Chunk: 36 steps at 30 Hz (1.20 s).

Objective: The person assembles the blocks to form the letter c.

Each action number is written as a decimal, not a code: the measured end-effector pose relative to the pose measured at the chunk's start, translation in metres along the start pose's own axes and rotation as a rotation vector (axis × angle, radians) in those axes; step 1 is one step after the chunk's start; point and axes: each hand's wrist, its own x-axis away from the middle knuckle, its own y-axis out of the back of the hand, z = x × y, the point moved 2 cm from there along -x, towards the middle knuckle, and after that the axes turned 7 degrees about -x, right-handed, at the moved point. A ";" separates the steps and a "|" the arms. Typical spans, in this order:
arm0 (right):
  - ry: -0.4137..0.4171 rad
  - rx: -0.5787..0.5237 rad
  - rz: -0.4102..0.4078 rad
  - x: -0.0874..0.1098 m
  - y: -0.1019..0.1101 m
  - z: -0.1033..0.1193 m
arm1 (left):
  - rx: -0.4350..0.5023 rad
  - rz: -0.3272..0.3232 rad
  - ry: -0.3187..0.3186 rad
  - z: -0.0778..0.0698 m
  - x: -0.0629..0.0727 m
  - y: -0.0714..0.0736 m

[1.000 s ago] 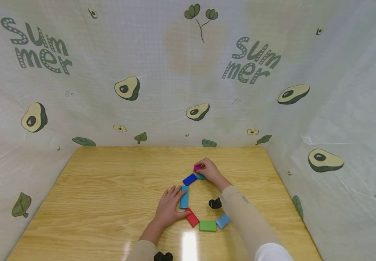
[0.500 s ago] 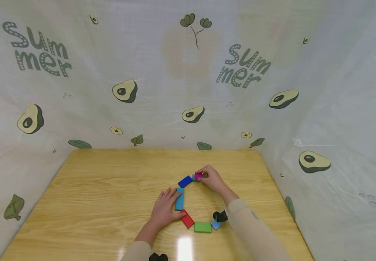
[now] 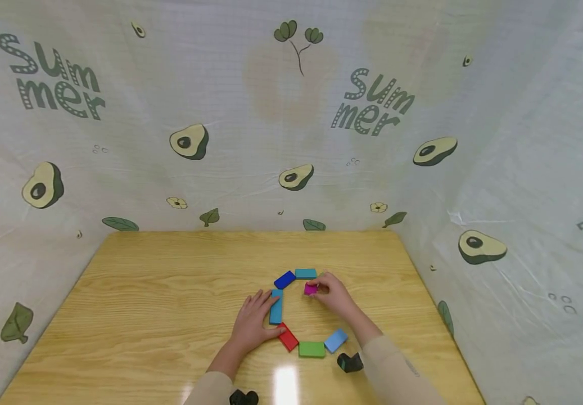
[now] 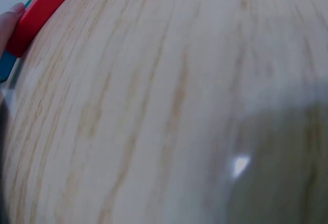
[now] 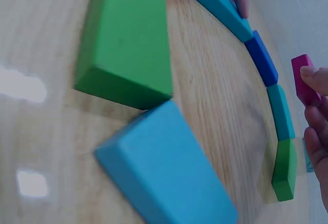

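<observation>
My right hand (image 3: pixel 335 294) pinches a small magenta block (image 3: pixel 311 289) between thumb and fingers, inside a curved row of coloured blocks. In the right wrist view the magenta block (image 5: pixel 303 80) stands out in the fingertips. My left hand (image 3: pixel 252 320) lies spread at the row's left side. Its fingertips touch a long blue block (image 3: pixel 276 307), while its thumb rests on a red block (image 3: pixel 288 337). Beyond them come a dark blue block (image 3: pixel 285 280) and a teal block (image 3: pixel 306 274). A green block (image 5: pixel 285 170) continues the row, mostly hidden behind my right hand in the head view.
Nearer me, a green block (image 3: pixel 312 350) and a light blue block (image 3: pixel 335 341) carry the row round to the right. All of it lies on a wooden table (image 3: pixel 159 281). A printed curtain (image 3: pixel 240 101) encloses the back and sides.
My right hand has drawn the magenta block from the row's far side toward me, uncovering the teal block. My left hand keeps its place on the blocks. The head view has shifted slightly.
</observation>
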 end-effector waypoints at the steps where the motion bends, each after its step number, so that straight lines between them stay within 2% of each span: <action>1: -0.004 -0.007 -0.004 0.003 0.000 0.001 | 0.001 0.006 0.003 0.000 0.000 0.000; 8: -0.004 -0.022 -0.013 0.019 0.002 0.001 | -0.007 -0.015 0.005 0.004 -0.004 0.001; 16: -0.039 -0.036 -0.045 0.042 0.012 -0.008 | -0.017 0.001 0.009 0.005 -0.006 0.004; 30: -0.148 -0.046 -0.137 0.077 0.030 -0.021 | -0.024 0.023 0.015 0.005 -0.007 0.000; 36: -0.230 -0.055 -0.177 0.092 0.037 -0.029 | -0.006 0.034 0.020 0.003 -0.006 -0.001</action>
